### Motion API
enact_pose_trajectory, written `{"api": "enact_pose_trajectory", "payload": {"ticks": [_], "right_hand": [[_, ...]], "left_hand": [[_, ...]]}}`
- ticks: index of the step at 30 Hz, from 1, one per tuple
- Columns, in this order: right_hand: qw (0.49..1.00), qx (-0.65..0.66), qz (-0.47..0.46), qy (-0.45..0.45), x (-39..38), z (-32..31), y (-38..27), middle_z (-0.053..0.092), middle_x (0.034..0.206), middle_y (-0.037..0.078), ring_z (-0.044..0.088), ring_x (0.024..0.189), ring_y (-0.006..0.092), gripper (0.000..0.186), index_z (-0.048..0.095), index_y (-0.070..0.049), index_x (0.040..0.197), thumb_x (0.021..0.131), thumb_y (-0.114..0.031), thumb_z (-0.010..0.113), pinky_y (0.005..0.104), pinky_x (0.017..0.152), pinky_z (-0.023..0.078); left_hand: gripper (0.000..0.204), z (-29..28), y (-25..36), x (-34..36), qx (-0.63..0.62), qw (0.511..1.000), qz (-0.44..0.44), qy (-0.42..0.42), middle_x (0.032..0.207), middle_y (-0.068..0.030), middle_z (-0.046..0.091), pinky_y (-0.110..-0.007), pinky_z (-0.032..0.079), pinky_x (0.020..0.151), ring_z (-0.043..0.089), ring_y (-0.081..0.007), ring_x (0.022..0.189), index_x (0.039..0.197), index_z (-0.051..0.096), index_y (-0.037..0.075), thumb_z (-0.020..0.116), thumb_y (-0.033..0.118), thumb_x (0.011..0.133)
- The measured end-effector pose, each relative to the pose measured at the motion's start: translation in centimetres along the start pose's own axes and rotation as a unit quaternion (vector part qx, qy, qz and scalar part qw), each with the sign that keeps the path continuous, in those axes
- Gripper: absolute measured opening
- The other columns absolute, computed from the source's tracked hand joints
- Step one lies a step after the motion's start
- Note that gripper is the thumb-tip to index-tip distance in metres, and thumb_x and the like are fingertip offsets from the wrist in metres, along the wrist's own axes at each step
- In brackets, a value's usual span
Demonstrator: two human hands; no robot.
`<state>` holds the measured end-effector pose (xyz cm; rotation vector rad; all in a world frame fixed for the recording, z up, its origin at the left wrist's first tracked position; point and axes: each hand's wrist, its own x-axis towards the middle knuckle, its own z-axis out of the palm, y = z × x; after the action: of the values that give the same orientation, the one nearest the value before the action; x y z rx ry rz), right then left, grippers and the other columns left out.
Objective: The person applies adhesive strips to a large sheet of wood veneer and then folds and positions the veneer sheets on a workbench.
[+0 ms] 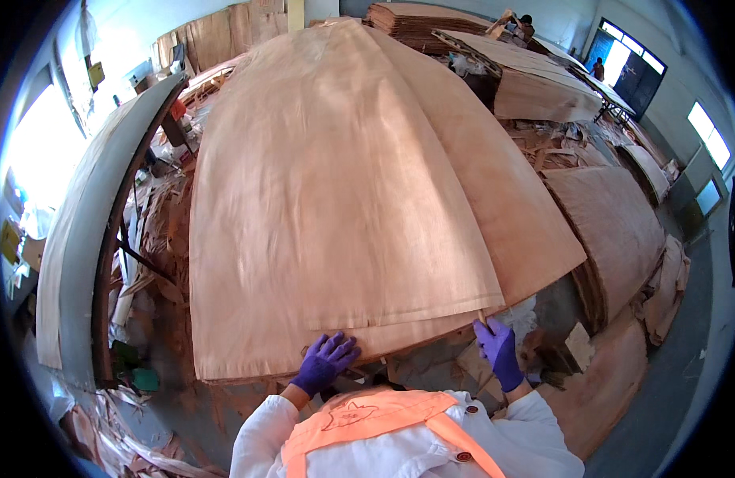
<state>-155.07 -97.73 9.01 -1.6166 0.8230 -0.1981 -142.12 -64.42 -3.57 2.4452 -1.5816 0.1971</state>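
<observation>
And there it was, the top sheet (336,183), broad and tan, sweeping right across the middle, its near edge in front of the wearer! Beneath it lay the lower sheet (535,255), fanning out to the right in a long wedge. Out left stood a grey-topped table (77,279), apart from the sheets; to the right sat a stack (622,231), just beside the lower sheet. Way at the back, a person (521,30) by another pile (535,56). Down front, an orange apron (359,418). Then the purple-gloved left hand (326,362): open, fingers spread, back up, at the near edge. The gloved right hand (500,350) had its fingertips by the top sheet's near right corner, at a narrow sliver (481,315); pinched or merely touched, you couldn't tell!
</observation>
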Motion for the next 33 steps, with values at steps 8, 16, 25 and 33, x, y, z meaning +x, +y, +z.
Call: {"api": "enact_pose_trajectory", "payload": {"ticks": [8, 16, 25, 33], "right_hand": [[0.993, 0.101, 0.055, -0.036, 1.9, -1.7, 0.3, 0.05, 0.055, -0.003, 0.04, 0.039, 0.004, 0.017, 0.063, -0.008, 0.082, 0.085, -0.025, 0.06, 0.0189, 0.036, 0.028], [0.996, 0.071, 0.048, 0.006, 4.3, -5.5, 3.1, 0.049, 0.054, -0.002, 0.039, 0.039, 0.0044, 0.016, 0.063, -0.008, 0.08, 0.084, -0.024, 0.06, 0.0194, 0.036, 0.027], [0.985, -0.053, -0.076, 0.147, 6.6, -18.9, 9.0, 0.045, 0.056, -0.001, 0.04, 0.042, 0.0087, 0.015, 0.053, -0.004, 0.07, 0.082, -0.012, 0.058, 0.0242, 0.037, 0.029], [0.819, -0.419, -0.229, 0.317, 8.2, -37.1, 7.1, 0.049, 0.059, 0.01, 0.048, 0.055, 0.0155, 0.018, 0.059, 0.005, 0.081, 0.078, -0.013, 0.061, 0.0318, 0.051, 0.04]], "left_hand": [[0.047, -0.9, 0.3, 0.5, -0.024, 1.0, -0.003, 0.002, 0.124, -0.0056, 0.05, -0.046, 0.039, 0.094, 0.046, -0.0273, 0.115, 0.117, 0.054, 0.018, 0.057, 0.019, 0.07], [0.05, -1.2, 0.4, 0.6, -0.009, 1.0, -0.003, -0.01, 0.127, -0.0047, 0.049, -0.044, 0.04, 0.093, 0.046, -0.026, 0.116, 0.118, 0.053, 0.018, 0.058, 0.02, 0.068], [0.046, -1.3, 0.1, 1.0, 0.019, 1.0, 0.015, -0.005, 0.122, -0.0033, 0.052, -0.042, 0.043, 0.087, 0.05, -0.0248, 0.11, 0.115, 0.056, 0.02, 0.057, 0.024, 0.069], [0.047, -0.9, -0.2, -0.4, 0.004, 1.0, -0.008, -0.012, 0.125, -0.0022, 0.05, -0.043, 0.04, 0.092, 0.047, -0.0243, 0.114, 0.119, 0.053, 0.021, 0.057, 0.02, 0.071]]}}
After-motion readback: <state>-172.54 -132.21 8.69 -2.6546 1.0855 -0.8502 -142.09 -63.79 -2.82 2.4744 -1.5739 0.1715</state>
